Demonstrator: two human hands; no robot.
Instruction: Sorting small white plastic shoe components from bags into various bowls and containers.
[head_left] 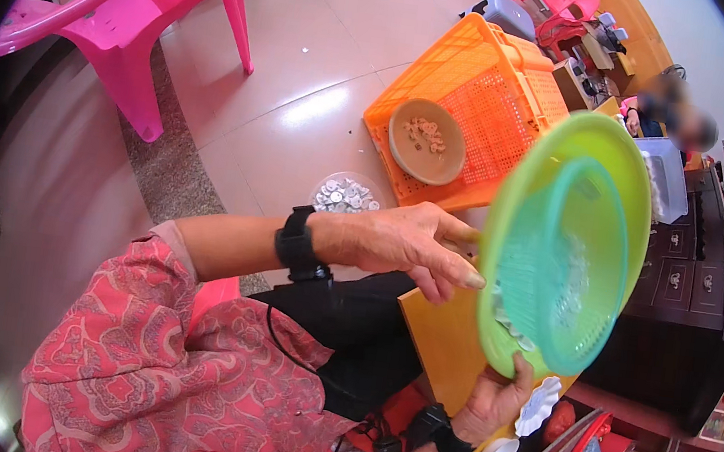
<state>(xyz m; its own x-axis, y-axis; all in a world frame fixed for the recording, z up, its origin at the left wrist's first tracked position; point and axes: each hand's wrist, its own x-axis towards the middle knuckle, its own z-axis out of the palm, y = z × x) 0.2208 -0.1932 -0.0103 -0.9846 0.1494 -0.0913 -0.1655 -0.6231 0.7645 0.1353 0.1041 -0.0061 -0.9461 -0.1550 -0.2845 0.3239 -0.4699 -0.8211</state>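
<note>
A lime-green basin point(517, 200) is tipped steeply on its side, with a teal colander point(619, 249) inside it. Small clear or whitish pieces point(574, 284) lie in the colander, too blurred to name. Several pale discs point(522, 338) rest low in the basin, between it and the colander. My right hand point(496, 403) grips the basin's lower rim, thumb on the inside. My left hand point(418, 246) is at the near side of the rim, its thumb and forefinger apart; whether it touches the rim is unclear.
Below the basin is a yellow tabletop point(439, 335) with a white scalloped dish point(538, 406). An orange crate point(505, 90) bears a tan bowl point(399, 145) of small pieces. A clear dish point(316, 189) of whitish discs, a pink chair point(120, 25), dark cabinet point(678, 265) and another person point(657, 109) surround me.
</note>
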